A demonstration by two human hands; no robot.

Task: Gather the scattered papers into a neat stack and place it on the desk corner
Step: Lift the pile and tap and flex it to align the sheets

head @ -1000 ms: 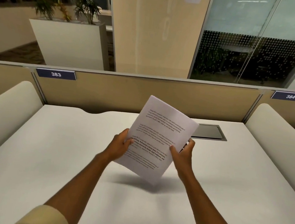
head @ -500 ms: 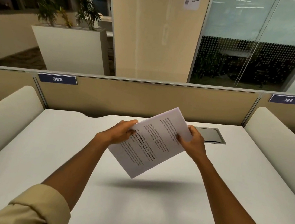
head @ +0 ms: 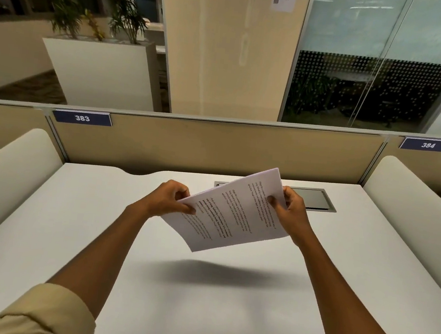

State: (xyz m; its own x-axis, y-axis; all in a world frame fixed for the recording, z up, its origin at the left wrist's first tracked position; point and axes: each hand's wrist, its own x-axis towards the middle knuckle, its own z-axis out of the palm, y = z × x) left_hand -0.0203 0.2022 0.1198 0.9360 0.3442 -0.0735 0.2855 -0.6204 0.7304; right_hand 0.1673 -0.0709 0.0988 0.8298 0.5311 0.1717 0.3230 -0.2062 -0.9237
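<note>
A thin stack of white printed papers (head: 231, 214) hangs in the air above the middle of the white desk (head: 96, 235), lying nearly flat and turned sideways, its text running away from me. My left hand (head: 169, 198) pinches the stack's left edge, thumb on top. My right hand (head: 288, 210) grips the far right edge. The stack casts a dark shadow on the desk below. No loose sheets show on the desk.
A grey cable hatch (head: 317, 200) is set into the desk's far edge, partly behind the papers. Rounded white dividers stand on the left (head: 7, 170) and right (head: 406, 210). A beige partition (head: 215, 150) with tags 383 and 384 closes off the back.
The stack has been turned from upright to nearly flat and sideways, and carried farther out over the desk. Both hands kept hold and moved forward with it.
</note>
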